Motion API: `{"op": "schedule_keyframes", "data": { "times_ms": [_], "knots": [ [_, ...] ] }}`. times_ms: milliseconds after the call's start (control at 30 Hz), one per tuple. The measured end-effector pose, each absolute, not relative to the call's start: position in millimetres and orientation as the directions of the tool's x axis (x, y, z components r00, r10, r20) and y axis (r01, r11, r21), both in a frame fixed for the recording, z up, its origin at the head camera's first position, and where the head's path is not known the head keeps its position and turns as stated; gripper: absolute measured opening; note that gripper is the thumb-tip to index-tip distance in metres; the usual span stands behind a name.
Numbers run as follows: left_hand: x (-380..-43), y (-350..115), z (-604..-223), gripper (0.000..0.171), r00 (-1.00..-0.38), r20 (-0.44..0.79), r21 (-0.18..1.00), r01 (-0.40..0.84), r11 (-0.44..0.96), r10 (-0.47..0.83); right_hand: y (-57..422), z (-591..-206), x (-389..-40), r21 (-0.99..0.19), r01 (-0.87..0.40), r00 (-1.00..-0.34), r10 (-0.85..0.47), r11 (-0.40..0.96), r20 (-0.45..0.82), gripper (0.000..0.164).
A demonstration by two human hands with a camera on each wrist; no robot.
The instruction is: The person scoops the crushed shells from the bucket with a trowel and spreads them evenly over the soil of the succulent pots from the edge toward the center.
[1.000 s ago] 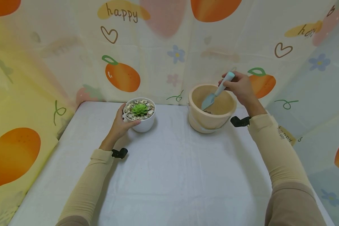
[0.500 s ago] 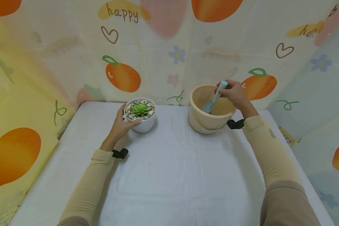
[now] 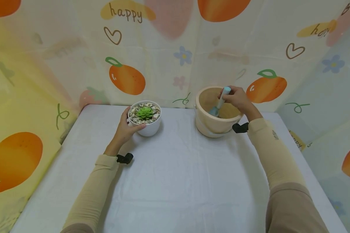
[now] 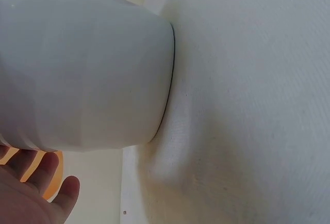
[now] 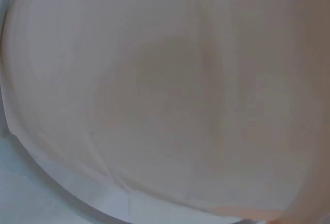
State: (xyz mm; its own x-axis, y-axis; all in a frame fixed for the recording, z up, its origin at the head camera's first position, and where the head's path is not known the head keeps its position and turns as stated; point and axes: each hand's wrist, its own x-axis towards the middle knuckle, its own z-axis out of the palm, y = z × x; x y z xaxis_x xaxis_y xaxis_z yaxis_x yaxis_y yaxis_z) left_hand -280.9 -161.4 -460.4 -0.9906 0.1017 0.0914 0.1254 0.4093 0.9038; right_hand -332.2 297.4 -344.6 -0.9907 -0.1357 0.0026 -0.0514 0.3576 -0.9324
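A white flower pot [image 3: 150,130] with pale pebbles and a green succulent [image 3: 145,113] stands upright on the table. My left hand [image 3: 123,128] holds it from the left, thumb along the near rim; the left wrist view shows loosely bent fingers [image 4: 45,172] beside the pot wall [image 4: 93,69]. My right hand [image 3: 238,98] grips the handle of a small light-blue trowel [image 3: 222,99]. The blade is tilted down inside a beige bucket [image 3: 211,125], its tip near the bottom, where the contents are mostly hidden. The right wrist view shows only the bucket's outer wall [image 5: 154,95] close up.
A white cloth covers the table [image 3: 169,181]. Behind it hangs a fruit-patterned curtain [image 3: 163,74], close to the table's back edge. The bucket's pale carrying handle [image 3: 214,134] hangs down its front side.
My right hand has moved down and left, bringing the trowel deeper into the bucket and more upright. The left hand and the flower pot have stayed in place.
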Motion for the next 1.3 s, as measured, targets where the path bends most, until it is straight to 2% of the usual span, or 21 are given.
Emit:
{"op": "schedule_keyframes", "data": {
  "times_ms": [200, 433, 633, 1033, 1200, 1300],
  "knots": [
    [-280, -161, -461, 0.110, -0.992, 0.089, 0.906, 0.120, 0.407, 0.094, 309, -340, -331, -0.904, 0.012, -0.987, -0.142, 0.427, -0.080, 0.032],
    [-280, -159, -463, 0.109, -0.991, 0.081, 0.913, 0.116, 0.391, 0.104, 312, -334, -326, -0.834, -0.001, -0.997, -0.066, 0.552, -0.042, 0.043],
    [-278, -158, -464, 0.109, -0.991, 0.089, 0.915, 0.120, 0.384, 0.097, 313, -337, -325, -0.804, 0.017, -1.000, 0.005, 0.595, -0.017, 0.041],
    [-276, -161, -463, 0.108, -0.992, 0.092, 0.922, 0.119, 0.369, 0.089, 316, -340, -320, -0.759, 0.035, -0.999, 0.033, 0.650, -0.018, 0.042],
    [-275, -164, -462, 0.108, -0.993, 0.081, 0.923, 0.106, 0.369, 0.085, 313, -337, -320, -0.696, 0.036, -0.999, 0.021, 0.717, -0.029, 0.039],
    [-278, -162, -461, 0.109, -0.991, 0.093, 0.921, 0.122, 0.371, 0.096, 316, -332, -320, -0.633, 0.025, -0.999, 0.037, 0.774, 0.007, 0.036]
  ]
}}
